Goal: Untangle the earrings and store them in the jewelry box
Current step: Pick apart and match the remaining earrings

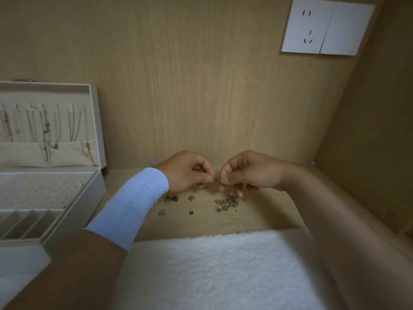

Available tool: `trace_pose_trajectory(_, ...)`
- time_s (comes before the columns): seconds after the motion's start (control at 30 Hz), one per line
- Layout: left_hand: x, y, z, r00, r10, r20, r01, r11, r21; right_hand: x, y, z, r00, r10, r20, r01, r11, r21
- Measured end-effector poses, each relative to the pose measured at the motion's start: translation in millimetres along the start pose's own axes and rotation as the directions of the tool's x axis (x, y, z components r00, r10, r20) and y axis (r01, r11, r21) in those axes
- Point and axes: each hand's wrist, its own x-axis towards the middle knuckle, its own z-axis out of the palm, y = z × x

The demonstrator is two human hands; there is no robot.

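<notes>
A: Where's the piece?
B: Mid-frame. My left hand (190, 172) and right hand (249, 172) are together, both pinching one small metal earring (216, 179). The open cream jewelry box (86, 210) sits at the frame's left, so I judge the left hand nearer.

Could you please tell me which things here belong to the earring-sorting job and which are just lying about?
Belonging to the job: left hand and right hand pinching one earring between them; tangled pile; loose earrings; open jewelry box.
Just lying about: white towel; wall socket; necklaces hanging in the lid.
</notes>
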Motion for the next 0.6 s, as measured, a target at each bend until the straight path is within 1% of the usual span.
trace_pose_trajectory(0.07,-1,-1,0,1.000,-0.009,0.018,0.009,1.000,-0.022,1,3,0,1.000,-0.010,0.018,0.009,0.997,0.078)
trace_pose_trajectory(0.13,-2,-2,0,0.999,-0.029,0.025,0.030,1.000,-0.005,2,7,1,1.000,0.002,0.013,-0.003,0.996,0.093)
trace_pose_trajectory(0.2,-2,-3,-1,0.998,-0.051,0.025,0.050,0.998,0.030,5,10,2,0.999,0.015,-0.030,-0.014,1.000,0.015)
trace_pose_trajectory(0.27,-1,-4,-2,0.997,-0.072,0.010,0.071,0.994,0.077,8,10,3,0.996,-0.006,-0.094,-0.007,0.990,-0.139)
trace_pose_trajectory(0.33,-1,-6,-4,0.996,-0.091,-0.004,0.090,0.985,0.148,12,8,8,0.993,-0.034,-0.111,0.004,0.965,-0.262)
trace_pose_trajectory(0.4,-2,-8,-5,0.995,-0.098,-0.013,0.098,0.978,0.186,15,3,17,0.997,-0.037,-0.073,0.014,0.956,-0.292)
trace_pose_trajectory(0.47,-2,-9,-6,0.995,-0.101,-0.013,0.102,0.977,0.186,18,0,26,0.998,-0.036,-0.043,0.021,0.950,-0.310)
trace_pose_trajectory(0.6,-2,-11,-9,0.993,-0.112,-0.020,0.114,0.975,0.191,25,-1,41,0.995,-0.073,-0.062,0.042,0.915,-0.401)
